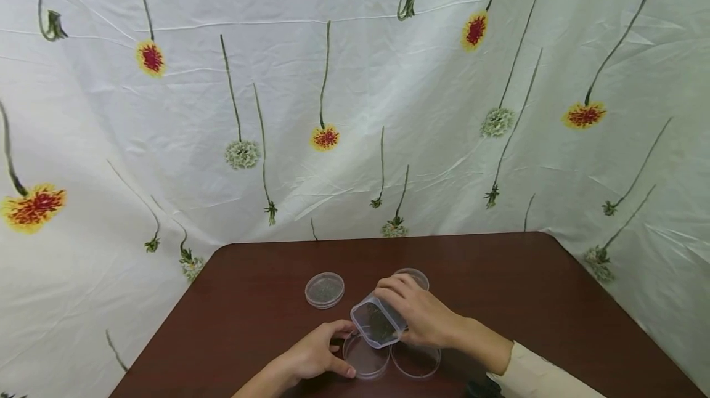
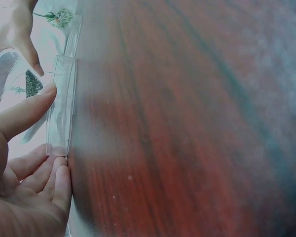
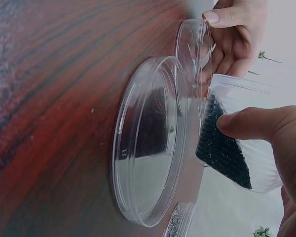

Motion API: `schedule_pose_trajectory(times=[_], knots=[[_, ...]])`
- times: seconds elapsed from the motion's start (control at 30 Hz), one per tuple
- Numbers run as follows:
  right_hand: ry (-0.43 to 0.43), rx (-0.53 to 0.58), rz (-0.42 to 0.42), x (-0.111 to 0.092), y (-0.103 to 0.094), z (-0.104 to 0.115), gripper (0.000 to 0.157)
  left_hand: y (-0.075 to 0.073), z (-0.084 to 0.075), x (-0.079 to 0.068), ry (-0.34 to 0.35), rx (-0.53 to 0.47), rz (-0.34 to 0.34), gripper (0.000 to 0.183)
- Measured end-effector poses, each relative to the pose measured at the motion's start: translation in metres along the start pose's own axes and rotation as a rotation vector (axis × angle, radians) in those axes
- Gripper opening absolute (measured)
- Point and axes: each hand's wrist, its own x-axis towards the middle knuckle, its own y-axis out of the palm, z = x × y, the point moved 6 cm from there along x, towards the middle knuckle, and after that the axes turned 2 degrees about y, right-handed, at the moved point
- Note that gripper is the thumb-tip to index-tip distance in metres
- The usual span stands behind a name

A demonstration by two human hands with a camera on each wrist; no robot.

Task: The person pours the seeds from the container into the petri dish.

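My right hand point(image 1: 424, 315) grips a translucent plastic tub point(image 1: 370, 319), tilted with its mouth toward the near left. Dark granules point(image 3: 222, 140) lie along the tub's lower side in the right wrist view. Below its lip is a clear petri dish point(image 1: 363, 358), held at its rim by my left hand point(image 1: 316, 352), thumb on one side and fingers on the other. In the left wrist view that dish point(image 2: 62, 108) appears edge-on above the tabletop. A second clear petri dish point(image 1: 417, 362) lies just to its right, partly under the right hand.
Farther back on the brown table point(image 1: 266, 299) sits a petri dish with greyish contents point(image 1: 325, 291). Another dish point(image 1: 417, 276) stands behind my right hand, partly covered by it. A flower-print cloth point(image 1: 355, 90) hangs beyond the table's far edge.
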Motion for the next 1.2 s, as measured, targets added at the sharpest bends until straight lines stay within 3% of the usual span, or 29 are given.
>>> schedule_pose_trajectory(times=[0.63, 1.2], knots=[[-0.027, -0.044, 0.039, 0.0032, -0.0003, 0.0062, 0.092, 0.0002, 0.0018, -0.001, -0.023, -0.026, 0.004, 0.075], [-0.082, -0.084, 0.013, 0.0046, -0.0003, 0.0099, 0.092, -0.0002, 0.0013, -0.0017, -0.028, -0.023, -0.003, 0.075]])
